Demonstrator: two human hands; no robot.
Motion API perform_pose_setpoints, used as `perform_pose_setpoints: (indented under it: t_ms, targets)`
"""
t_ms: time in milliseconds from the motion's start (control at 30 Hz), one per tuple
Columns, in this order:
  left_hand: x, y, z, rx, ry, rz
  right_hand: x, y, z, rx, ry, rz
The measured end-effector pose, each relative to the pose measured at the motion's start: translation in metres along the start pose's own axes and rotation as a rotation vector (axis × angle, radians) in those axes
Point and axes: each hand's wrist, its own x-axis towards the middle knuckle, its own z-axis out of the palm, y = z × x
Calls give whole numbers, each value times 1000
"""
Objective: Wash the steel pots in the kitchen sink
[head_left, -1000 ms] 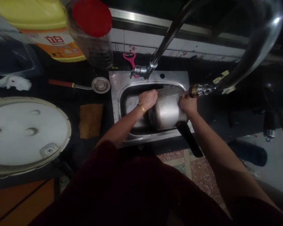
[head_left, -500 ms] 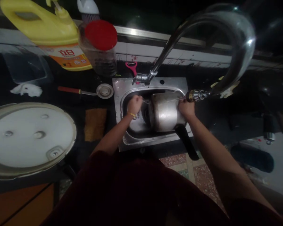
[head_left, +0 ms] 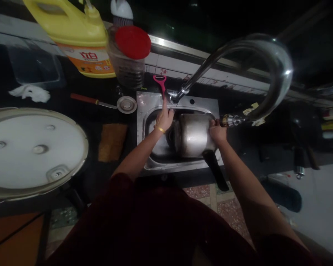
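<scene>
A steel pot (head_left: 194, 135) with a black handle (head_left: 215, 170) lies tilted on its side in the small steel sink (head_left: 144, 111). My right hand (head_left: 218, 132) is closed on the pot's right end, just under the faucet's nozzle (head_left: 231, 119). My left hand (head_left: 164, 117), a gold bangle on the wrist, reaches with fingers stretched toward the faucet's base (head_left: 174, 95) at the sink's back rim and holds nothing. The tall curved faucet (head_left: 266, 62) arches over the sink.
On the dark counter left of the sink lie a brown sponge cloth (head_left: 112, 142), a sink strainer (head_left: 127, 104), a red-handled knife (head_left: 86, 99), a pink peeler (head_left: 160, 83) and a large white lid (head_left: 30, 153). A yellow detergent jug (head_left: 74, 33) and red-capped jar (head_left: 130, 55) stand behind.
My left hand left the pot's side, drew back as a fist, then stretched out toward the faucet's base. My right hand kept its hold on the pot.
</scene>
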Motion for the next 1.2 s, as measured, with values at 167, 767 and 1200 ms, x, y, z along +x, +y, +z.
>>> perform_pose_setpoints:
  t_ms: [167,767,1200]
  targets:
    - [-46,-5,26,-161,-86,7,1,0,-1,-7,5,16]
    - [-23,3,39,-115,-155,-28,2,9,4,-16,21,-13]
    - [-21,1,46,-150,-168,-81,2,10,1,-15,-57,28]
